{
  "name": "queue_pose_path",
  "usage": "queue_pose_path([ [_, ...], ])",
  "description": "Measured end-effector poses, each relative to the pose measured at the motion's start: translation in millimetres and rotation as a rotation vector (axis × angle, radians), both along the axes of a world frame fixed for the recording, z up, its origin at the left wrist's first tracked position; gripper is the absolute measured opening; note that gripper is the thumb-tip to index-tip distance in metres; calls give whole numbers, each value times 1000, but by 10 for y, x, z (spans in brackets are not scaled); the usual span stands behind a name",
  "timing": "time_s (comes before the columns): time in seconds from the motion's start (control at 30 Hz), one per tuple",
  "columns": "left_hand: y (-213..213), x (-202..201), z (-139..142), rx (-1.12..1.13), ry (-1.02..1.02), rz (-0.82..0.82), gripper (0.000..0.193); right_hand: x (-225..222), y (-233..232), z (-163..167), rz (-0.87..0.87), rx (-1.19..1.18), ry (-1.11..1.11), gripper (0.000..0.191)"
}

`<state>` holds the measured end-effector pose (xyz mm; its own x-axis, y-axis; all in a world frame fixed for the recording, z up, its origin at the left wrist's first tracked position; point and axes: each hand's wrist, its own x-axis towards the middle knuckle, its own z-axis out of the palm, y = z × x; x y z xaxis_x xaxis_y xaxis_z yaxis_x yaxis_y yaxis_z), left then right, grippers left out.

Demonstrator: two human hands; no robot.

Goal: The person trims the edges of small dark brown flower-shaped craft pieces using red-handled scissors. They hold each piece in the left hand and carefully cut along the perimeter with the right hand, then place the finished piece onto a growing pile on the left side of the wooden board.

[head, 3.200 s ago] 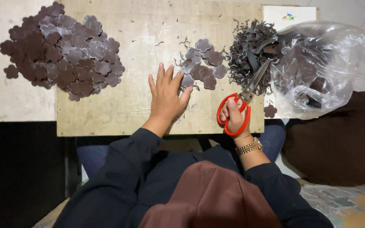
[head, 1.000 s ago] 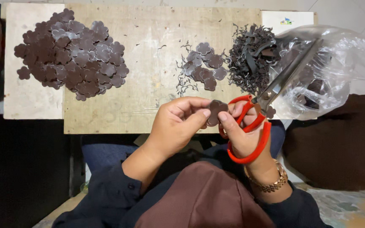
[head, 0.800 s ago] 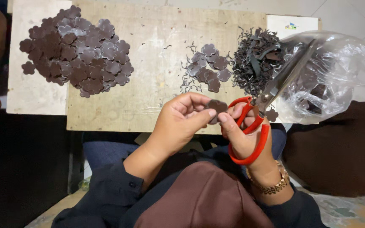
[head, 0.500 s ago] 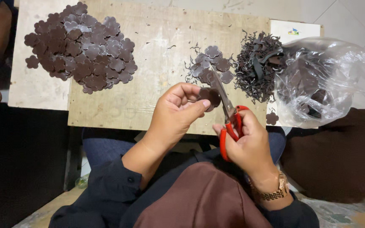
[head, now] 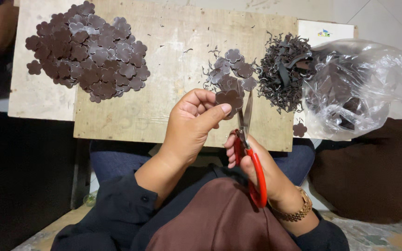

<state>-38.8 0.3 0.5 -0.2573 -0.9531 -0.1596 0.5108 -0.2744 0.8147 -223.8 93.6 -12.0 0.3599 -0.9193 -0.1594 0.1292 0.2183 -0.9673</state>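
A: What was held, and how?

B: A dark brown flower-shaped piece [head: 229,98] was pinched in the left hand [head: 192,122], thumb on top, fingers curled under, grip pressed together on its edge. It was held in the air just above the near edge of the wooden surface [head: 173,93], not resting on it.

A: Right hand?

B: The right hand [head: 257,162] was closed through the red loops of the scissors [head: 247,148]. The blades were seen slightly parted, pointing away from the body, right beside the piece, touching or nearly so; actual contact could not be told.

A: Tips for doing the cut well?

B: Judged from this view: the piece should be turned by the left hand while the blades are kept steady, short snips being made around each lobe. Fingertips should be kept clear of the blade line.

A: Materials?

B: The pieces looked thin, flat, matte and flexible, like leather or rubbery sheet; which one could not be told. A large heap of finished flower shapes [head: 87,49] was piled far left, a small group [head: 232,69] lay past the hands, and a tangle of curly dark offcuts [head: 282,69] sat beside a crinkled clear plastic bag [head: 364,88]. The board was worn, pale and scratched.
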Motion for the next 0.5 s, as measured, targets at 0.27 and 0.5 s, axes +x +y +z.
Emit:
queue_pose_path([
  [0.27, 50, -71, -46, -1, 42, 19, 22, 64, -37, 40, -3, -1, 27, 83],
  [0.5, 73, -100, -54, 15, 38, 46, 21, 60, -40, 3, -3, -12, 28, 81],
])
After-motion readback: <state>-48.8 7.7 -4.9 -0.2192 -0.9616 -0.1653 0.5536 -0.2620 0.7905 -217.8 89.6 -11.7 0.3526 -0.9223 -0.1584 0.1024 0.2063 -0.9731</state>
